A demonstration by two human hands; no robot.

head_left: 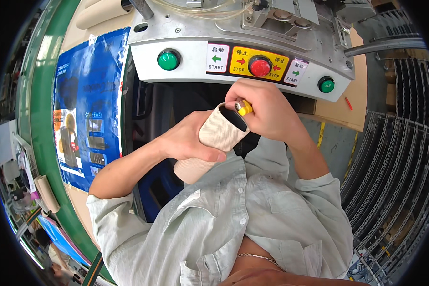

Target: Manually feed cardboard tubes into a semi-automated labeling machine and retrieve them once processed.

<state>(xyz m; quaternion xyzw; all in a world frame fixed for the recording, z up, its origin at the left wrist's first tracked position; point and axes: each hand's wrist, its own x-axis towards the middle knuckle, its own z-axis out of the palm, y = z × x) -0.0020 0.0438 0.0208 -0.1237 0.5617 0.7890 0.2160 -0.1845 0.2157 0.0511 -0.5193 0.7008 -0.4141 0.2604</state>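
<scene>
My left hand [190,138] is wrapped round a beige oval tube [219,136] with a fine woven texture, its thumb lying along the near side. The tube is tilted, with its dark open end up and to the right. At that rim, my right hand [267,107] is closed on a small yellow tool with a metal end [244,108]. Most of the tool is hidden in the fingers, so its kind is unclear. The right fingertips touch the tube's rim.
Just beyond my hands stands a metal machine [190,38] with green buttons [169,59] and a red button [260,66]. A blue printed sheet [90,105] covers the left bench. More beige tubes [100,13] lie back left. A red stick [349,104] and wire racks [395,157] are right.
</scene>
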